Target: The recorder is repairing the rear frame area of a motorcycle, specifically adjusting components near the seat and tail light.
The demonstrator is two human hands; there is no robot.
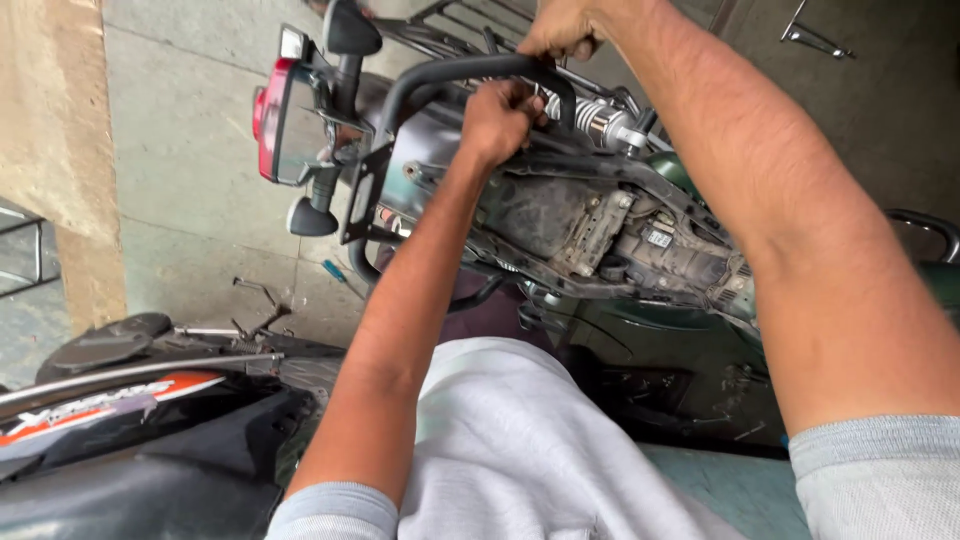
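- From my remote feed, I see my left hand point(497, 118) closed in a fist around the black grab rail point(450, 72) at the tail of a stripped motorcycle point(600, 230), knuckles facing the camera.
- My right hand point(560, 28) sits just beyond the left one, fingers curled down over the far end of the same rail; both hands are clamped on it, close together but not touching.
- The rail arches over the open rear frame, right under my hands, with the seat off and the dusty wiring and brackets point(600, 225) exposed just on the near side of my left hand.
- To the left of my left hand, the red tail light point(275, 120) and two black turn indicators point(350, 30) hang from the rear bracket.
- Just right of my left fist, a silver coil shock absorber point(600, 122) lies alongside the frame.
- Below my left forearm, a second motorcycle with black bodywork and an orange stripe point(130, 400) stands near the lower left corner.
- On the concrete floor point(190, 200), left of my left arm, lie a small blue-handled screwdriver point(335, 271) and a few metal tools point(255, 295).
- Well to the right of my right hand, another metal piece point(815, 40) rests on the ground.
- My grey sleeves point(880, 470) and shirt fill the bottom of the view.
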